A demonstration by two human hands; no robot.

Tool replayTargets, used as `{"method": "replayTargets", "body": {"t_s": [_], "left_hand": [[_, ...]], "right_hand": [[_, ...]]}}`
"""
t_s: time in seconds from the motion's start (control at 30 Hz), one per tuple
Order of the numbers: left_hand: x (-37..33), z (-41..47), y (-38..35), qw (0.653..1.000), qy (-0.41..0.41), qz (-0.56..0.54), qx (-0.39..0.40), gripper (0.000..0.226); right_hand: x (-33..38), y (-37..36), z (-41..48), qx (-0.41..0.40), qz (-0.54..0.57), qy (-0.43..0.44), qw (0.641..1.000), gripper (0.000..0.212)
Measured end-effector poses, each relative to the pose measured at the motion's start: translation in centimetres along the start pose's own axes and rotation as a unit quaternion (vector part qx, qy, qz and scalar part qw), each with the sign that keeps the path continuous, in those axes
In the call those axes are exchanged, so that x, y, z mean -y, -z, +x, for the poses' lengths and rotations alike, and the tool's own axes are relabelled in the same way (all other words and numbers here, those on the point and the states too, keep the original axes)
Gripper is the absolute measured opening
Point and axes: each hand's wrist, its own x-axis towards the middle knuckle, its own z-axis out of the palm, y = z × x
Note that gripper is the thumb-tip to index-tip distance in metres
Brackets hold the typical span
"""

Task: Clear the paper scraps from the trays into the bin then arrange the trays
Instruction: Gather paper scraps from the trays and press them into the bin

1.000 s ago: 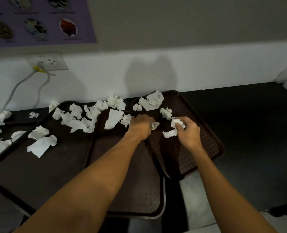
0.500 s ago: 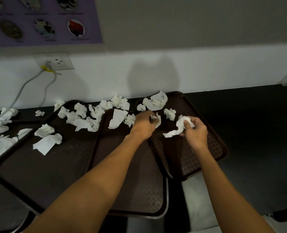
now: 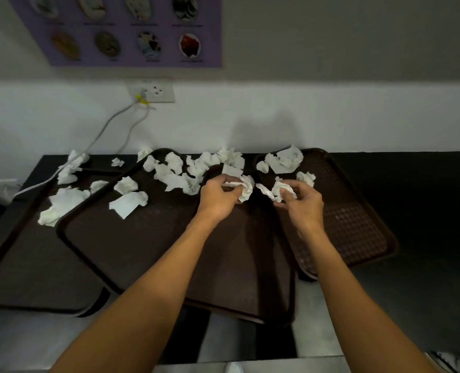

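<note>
Head view: the left hand curls its fingers round a crumpled white paper wad, thumb and fingertips pinching it above the far end of the smooth dark brown plastic middle tray. The right hand pinches a second crumpled white paper scrap over the textured dark brown plastic right tray. Its outer fingers are half spread, and a loose tail of the scrap trails out to the left.

Most of the work remains. A heap of torn white paper scraps lies along the far edge of the wide dark brown tray. A large crumpled white sheet sits at the right tray's far end. A small white scrap lies off the trays near the wall. No bin is in sight.

The likeliest slip is shedding. Both grips are light pinches on springy paper, and the trailing tail could tear off or drop on the way to a bin somewhere out of view. Adding more scraps to full fingers would probably push held pieces out. The trays overlap, so leaning on a raised edge could tip one and scatter paper. Scraps near the grey cable under the white wall socket could be missed, or reaching for them could snag the cable.
</note>
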Motion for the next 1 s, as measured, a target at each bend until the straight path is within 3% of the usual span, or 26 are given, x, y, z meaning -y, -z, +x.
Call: {"method": "replayTargets", "body": {"t_s": [0.37,1.0], "left_hand": [[4.3,-9.5,14.7,0.986,0.065,-0.129,-0.08,0.012],[15.8,-30.2,37.5,0.954,0.11,-0.161,-0.227,0.019]], "right_hand": [[1.3,-12.1,-10.1,0.094,-0.042,0.035,0.994,0.019],[0.4,-30.2,-34.8,0.255,-0.094,0.088,0.958,0.023]]}}
